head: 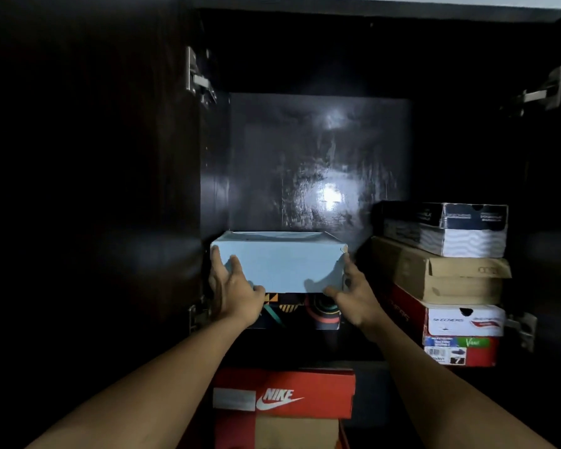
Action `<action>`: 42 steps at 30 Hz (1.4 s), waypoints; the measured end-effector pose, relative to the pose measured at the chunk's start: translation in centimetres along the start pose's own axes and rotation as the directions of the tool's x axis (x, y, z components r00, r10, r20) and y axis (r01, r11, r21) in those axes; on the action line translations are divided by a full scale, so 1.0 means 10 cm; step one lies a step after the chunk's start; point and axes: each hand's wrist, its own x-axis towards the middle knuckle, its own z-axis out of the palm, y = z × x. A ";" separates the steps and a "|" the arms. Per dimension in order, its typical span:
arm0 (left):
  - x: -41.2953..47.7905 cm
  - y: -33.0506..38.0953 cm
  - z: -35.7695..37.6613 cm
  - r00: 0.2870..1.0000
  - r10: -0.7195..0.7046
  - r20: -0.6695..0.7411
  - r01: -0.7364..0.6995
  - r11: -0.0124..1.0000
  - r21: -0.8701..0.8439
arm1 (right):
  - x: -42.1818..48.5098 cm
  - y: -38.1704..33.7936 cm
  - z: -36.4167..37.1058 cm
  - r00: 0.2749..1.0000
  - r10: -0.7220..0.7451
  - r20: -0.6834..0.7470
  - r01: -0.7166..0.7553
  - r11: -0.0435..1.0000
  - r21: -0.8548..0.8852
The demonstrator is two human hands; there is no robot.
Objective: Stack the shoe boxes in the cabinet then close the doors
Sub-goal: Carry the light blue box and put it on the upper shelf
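Observation:
A pale blue shoe box (282,264) sits on top of a dark patterned box (300,311) at the left of the open dark cabinet (318,157). My left hand (230,286) grips the blue box's left end, thumb under its lower edge. Its right end is held by my right hand (350,294), fingers up the side and thumb beneath. At the right stands a stack of shoe boxes: a black and white one (447,230) on top, a brown one (441,277), then a red and white one (460,332).
Both cabinet doors stand open, the left door (88,189) and the right door (557,189), with metal hinges showing. Below the shelf, a red Nike box (284,393) lies on another box. There is free height above the blue box.

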 end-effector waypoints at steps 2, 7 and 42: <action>0.05 -0.06 0.07 0.997 -0.015 0.069 0.012 0.999 0.052 | 0.07 0.04 0.04 0.997 0.049 0.057 -0.039 0.986 -0.160; 0.27 -0.27 0.26 0.974 -0.020 0.224 0.009 0.999 0.049 | 0.19 0.12 0.15 0.982 0.141 0.125 -0.088 0.929 -0.360; -3.04 1.10 -0.85 0.724 0.268 0.636 -0.188 0.963 -0.192 | -3.77 -1.35 -1.69 0.875 0.400 -0.272 -0.482 0.672 -0.562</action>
